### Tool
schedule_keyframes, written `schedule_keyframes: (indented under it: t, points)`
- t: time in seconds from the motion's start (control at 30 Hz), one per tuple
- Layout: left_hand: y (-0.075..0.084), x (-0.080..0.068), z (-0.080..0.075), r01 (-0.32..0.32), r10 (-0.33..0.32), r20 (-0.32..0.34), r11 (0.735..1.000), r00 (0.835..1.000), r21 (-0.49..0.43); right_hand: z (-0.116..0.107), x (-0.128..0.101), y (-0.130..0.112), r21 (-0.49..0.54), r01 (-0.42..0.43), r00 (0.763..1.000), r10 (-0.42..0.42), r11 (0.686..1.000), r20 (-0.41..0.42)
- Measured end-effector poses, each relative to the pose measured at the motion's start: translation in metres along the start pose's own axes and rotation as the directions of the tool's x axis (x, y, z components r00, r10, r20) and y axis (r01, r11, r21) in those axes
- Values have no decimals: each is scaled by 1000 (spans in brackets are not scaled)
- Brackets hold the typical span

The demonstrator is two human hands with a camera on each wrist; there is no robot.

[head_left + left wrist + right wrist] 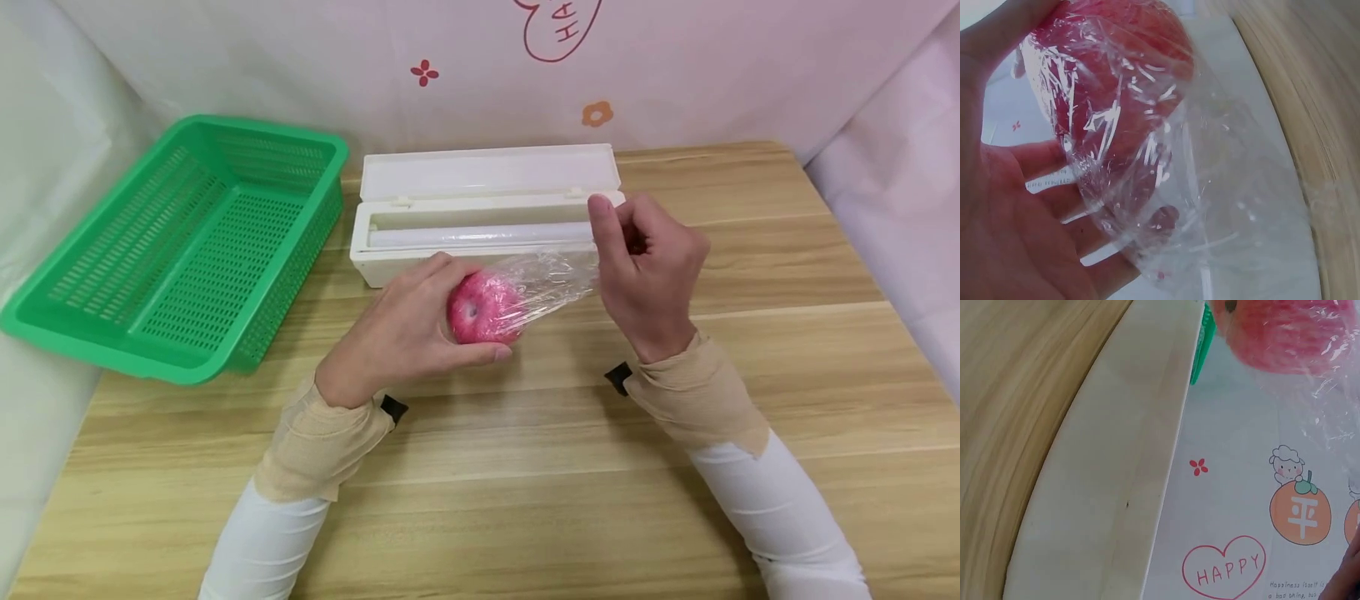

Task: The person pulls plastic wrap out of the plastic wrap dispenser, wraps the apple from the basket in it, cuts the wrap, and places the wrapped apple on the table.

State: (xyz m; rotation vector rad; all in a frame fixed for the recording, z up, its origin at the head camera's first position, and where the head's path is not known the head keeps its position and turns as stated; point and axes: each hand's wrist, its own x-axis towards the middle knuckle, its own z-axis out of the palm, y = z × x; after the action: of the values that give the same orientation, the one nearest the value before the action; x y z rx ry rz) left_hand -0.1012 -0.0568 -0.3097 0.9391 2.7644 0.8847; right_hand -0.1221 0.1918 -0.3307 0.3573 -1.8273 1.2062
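A red apple [486, 308] is partly covered by clear plastic wrap [558, 279]. My left hand [405, 329] grips the apple from its left side, thumb along the near side and fingers over the far side. The wrap stretches from the apple to my right hand [648, 271], whose curled fingers pinch its bunched end. In the left wrist view the crinkled film [1116, 119] lies over the apple and in front of several fingers. Just a sliver of the right hand [1344, 575] shows in the right wrist view.
Behind the hands stands an open white dispenser box [378, 268] with a roll of plastic wrap [480, 236] inside, its lid [487, 173] tipped back. A green slotted basket [258, 333] sits at the left. Past the wooden table [510, 500] rises a printed white backdrop [300, 67].
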Motion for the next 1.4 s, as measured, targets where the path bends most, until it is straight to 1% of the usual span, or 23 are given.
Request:
schedule_keyframes:
  t: [0.1,0.23,0.4,0.67,0.73,0.83,0.97,1.07,1.2,1.27,1.33,1.37,1.4]
  points:
    - [-1,1,1,-33,33,29,999,999,-19,-1,0,2,5,43,999,-43,999,-29]
    - [0,2,1,-79,81,51,996,995,-42,-3,1,3,19,52,998,-51,998,-40]
    - [2,2,2,-132,134,45,990,990,-58,-4,2,4,49,32,999,-31,998,-30]
    - [6,0,2,-237,239,27,969,971,-67,-2,2,3,119,6,1000,-5,993,-11]
    - [7,0,2,-270,272,18,960,962,-75,-1,2,3,128,4,1000,-5,992,5]
    - [7,0,4,-310,311,7,948,950,-68,0,2,2,151,-6,999,-2,988,50]
    - [6,-1,5,-344,344,3,938,939,-32,0,0,-1,172,-38,992,16,984,124]
    - [6,-1,6,-368,368,0,929,930,-28,-1,0,-3,167,-66,985,38,984,166]
    - [6,-2,7,-399,399,-3,916,917,-44,-1,-1,-6,156,-106,971,68,982,231]
    - [6,-2,7,-413,413,-4,910,911,-49,-2,-1,-6,143,-126,956,82,982,280]
    - [6,-2,7,-421,421,-6,905,907,-59,-3,0,-7,118,-166,933,117,979,340]
    - [6,-2,7,-420,421,-5,905,907,-65,-4,1,-7,105,-200,916,148,974,374]
    - [5,-2,7,-417,418,-5,906,908,-73,-5,2,-7,92,-249,891,191,964,412]
